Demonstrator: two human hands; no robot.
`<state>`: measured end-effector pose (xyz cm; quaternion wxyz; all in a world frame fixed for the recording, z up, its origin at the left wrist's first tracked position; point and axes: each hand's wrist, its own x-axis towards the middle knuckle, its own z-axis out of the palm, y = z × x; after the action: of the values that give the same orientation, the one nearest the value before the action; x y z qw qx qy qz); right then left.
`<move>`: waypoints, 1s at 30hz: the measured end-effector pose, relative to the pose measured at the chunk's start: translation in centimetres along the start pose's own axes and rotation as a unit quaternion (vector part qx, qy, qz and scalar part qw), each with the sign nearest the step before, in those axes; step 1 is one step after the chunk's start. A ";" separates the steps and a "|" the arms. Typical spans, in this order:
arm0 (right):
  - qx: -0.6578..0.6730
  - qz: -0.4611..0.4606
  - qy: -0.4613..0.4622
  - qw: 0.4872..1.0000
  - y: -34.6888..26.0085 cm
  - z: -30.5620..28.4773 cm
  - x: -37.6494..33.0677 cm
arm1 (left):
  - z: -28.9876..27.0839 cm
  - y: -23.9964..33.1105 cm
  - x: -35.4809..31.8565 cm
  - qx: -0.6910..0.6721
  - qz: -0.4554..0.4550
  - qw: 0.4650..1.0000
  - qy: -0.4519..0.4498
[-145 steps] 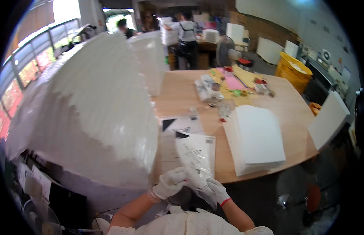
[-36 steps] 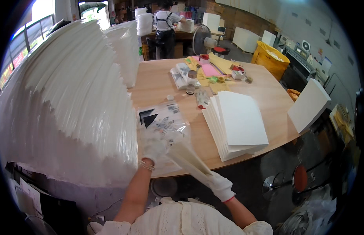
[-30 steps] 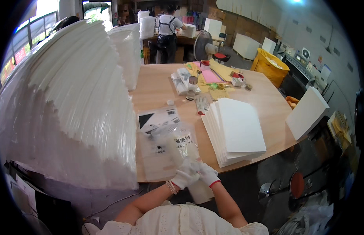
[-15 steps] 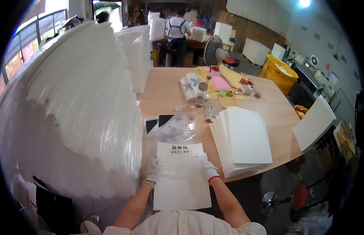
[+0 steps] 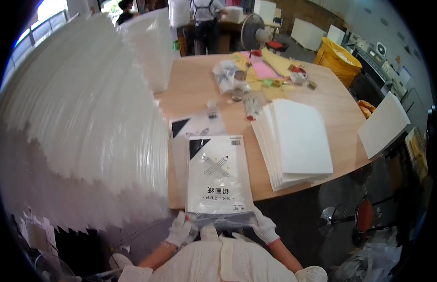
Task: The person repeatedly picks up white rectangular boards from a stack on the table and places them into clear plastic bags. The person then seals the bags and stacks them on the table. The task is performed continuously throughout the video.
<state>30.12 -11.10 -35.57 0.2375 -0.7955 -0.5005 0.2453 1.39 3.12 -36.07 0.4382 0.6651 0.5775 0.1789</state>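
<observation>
A clear plastic bag (image 5: 219, 181) printed with crossed pencils and a dark corner lies in front of me at the table's near edge, with white paper inside it. Its loose clear end hangs toward my body. My left hand (image 5: 182, 230), in a white glove, grips the left corner of that end. At the right corner my right hand (image 5: 265, 227), gloved too, has its fingers closed on the plastic. Another printed bag (image 5: 199, 123) lies flat just beyond, partly covered by the filled one. Fanned stacks of white paper (image 5: 305, 138) sit to the right of the bags.
A tall pile of plastic-wrapped white sheets (image 5: 96, 136) rises along the left. Farther back on the table (image 5: 190, 75) are a glass jar (image 5: 238, 86), a work glove (image 5: 252, 107) and coloured papers (image 5: 263, 69). A fan (image 5: 253, 32) and a person (image 5: 206, 23) are beyond.
The paper has gone fully into the printed bag, whose pencil print now lies over it. Both hands have moved back toward my body with the bag's end. The view has tilted down.
</observation>
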 end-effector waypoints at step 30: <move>0.481 -0.548 -0.204 0.654 -49.9 -23.5 10.2 | -47.1 30.8 -17.3 -0.260 0.563 0.662 0.421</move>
<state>14.83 14.40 11.96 0.5703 -0.0818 -0.6931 0.4332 -19.48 6.40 18.84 0.1193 0.5761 0.1461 0.7953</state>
